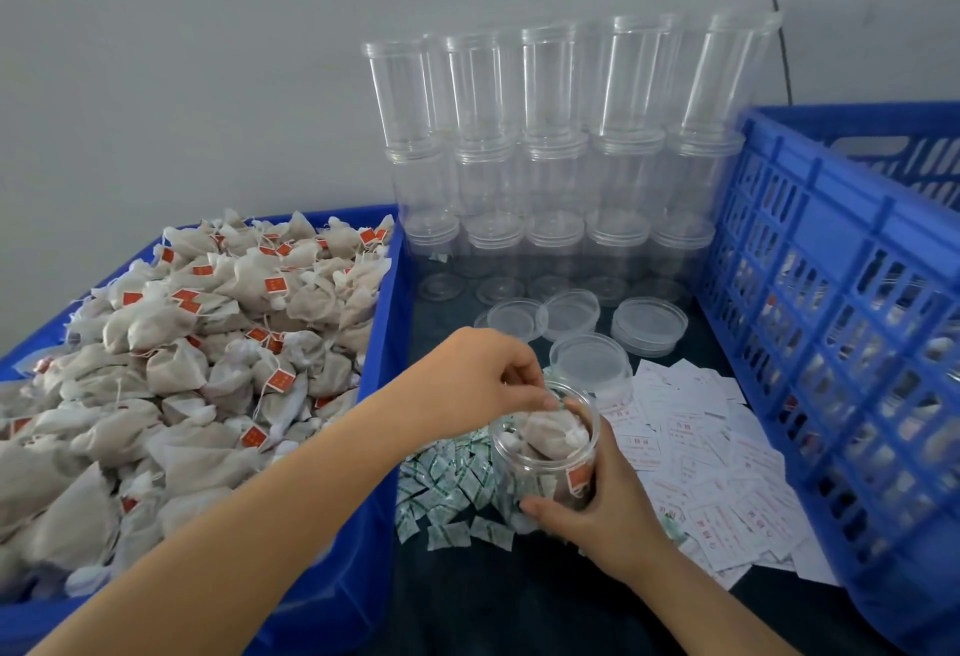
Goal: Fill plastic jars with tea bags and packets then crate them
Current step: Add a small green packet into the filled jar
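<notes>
Fingers of your right hand (602, 510) wrapped the plastic jar (545, 447) to steady it on the table, while your left hand (483, 380) pinched something small at its mouth above the tea bags (550, 434) inside

Two bare forearms, left hand (483, 375), right hand (608, 515), no sleeves

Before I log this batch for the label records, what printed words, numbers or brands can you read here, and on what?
None can be read.
Orange paper tags on the beige cloth tea bags: print too small.
White paper slips with red print: blurred.
Small green-and-white packets: too small.
Clear plastic jar and blue plastic crate: no text visible.
</notes>
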A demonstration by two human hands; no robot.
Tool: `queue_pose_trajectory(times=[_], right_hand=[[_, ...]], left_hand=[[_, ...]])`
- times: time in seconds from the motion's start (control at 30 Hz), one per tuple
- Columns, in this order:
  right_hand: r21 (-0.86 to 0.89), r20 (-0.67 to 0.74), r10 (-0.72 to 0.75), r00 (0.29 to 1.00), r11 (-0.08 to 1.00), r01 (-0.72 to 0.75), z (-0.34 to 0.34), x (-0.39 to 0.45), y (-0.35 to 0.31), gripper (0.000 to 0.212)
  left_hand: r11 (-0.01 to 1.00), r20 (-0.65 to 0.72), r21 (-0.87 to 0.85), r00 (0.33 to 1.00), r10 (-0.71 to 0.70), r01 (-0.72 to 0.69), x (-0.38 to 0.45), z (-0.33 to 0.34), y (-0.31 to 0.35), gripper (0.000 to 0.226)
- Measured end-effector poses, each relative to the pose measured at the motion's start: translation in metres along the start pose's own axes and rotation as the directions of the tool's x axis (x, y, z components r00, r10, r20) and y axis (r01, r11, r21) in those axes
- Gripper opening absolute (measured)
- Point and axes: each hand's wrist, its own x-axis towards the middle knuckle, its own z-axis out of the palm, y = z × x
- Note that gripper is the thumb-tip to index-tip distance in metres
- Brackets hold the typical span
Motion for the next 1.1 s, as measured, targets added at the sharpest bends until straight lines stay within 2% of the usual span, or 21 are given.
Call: queue_pose_trajectory(times=[0.17, 0.23, 0.27, 0.33, 0.43, 0.57, 0.7, 0.83, 1.1], right_hand=[[0.051, -0.019, -0.001, 1.000, 0.999, 0.002, -0.009, 0.003, -0.011, 0.095], [0.067, -0.031, -0.010, 0.999, 0.998, 0.012, -0.019, 0.000, -0.016, 0.095], [0.072, -0.040, -0.016, 0.999, 0.997, 0.018, -0.024, -0.002, -0.017, 0.096], [0.088, -0.063, -0.024, 0.998, 0.996, 0.030, -0.035, -0.007, -0.018, 0.098], [0.108, -0.112, -0.006, 0.994, 0.994, 0.019, -0.052, -0.015, -0.015, 0.098], [0.105, -0.223, 0.022, 0.975, 0.994, 0.001, -0.076, -0.027, -0.009, 0.093], [0.124, -0.329, 0.037, 0.944, 0.992, 0.005, -0.094, -0.034, -0.005, 0.092], [0.155, -0.409, 0.048, 0.911, 0.988, 0.017, -0.102, -0.037, -0.007, 0.093], [0.134, -0.454, 0.055, 0.890, 0.991, 0.008, -0.110, -0.039, -0.007, 0.082]], left_hand=[[0.970, -0.149, -0.235, 0.984, -0.094, 0.057, 0.030, -0.003, 0.001, 0.020], [0.954, -0.149, -0.280, 0.977, -0.154, 0.108, 0.048, 0.002, -0.002, 0.018], [0.956, -0.127, -0.260, 0.977, -0.171, 0.134, 0.056, 0.008, -0.003, 0.017], [0.986, -0.029, -0.090, 0.989, -0.146, 0.143, 0.071, 0.026, -0.001, 0.015], [0.995, 0.110, 0.095, 0.993, -0.047, 0.037, 0.084, 0.052, 0.010, 0.024], [0.989, 0.173, 0.131, 0.984, 0.047, -0.070, 0.097, 0.079, 0.020, 0.019], [0.969, 0.281, 0.230, 0.959, 0.017, -0.085, 0.097, 0.104, 0.026, 0.016], [0.979, 0.331, 0.188, 0.943, 0.005, -0.071, 0.091, 0.112, 0.022, 0.016], [0.954, 0.301, 0.277, 0.953, 0.023, -0.110, 0.090, 0.129, 0.017, 0.025]])
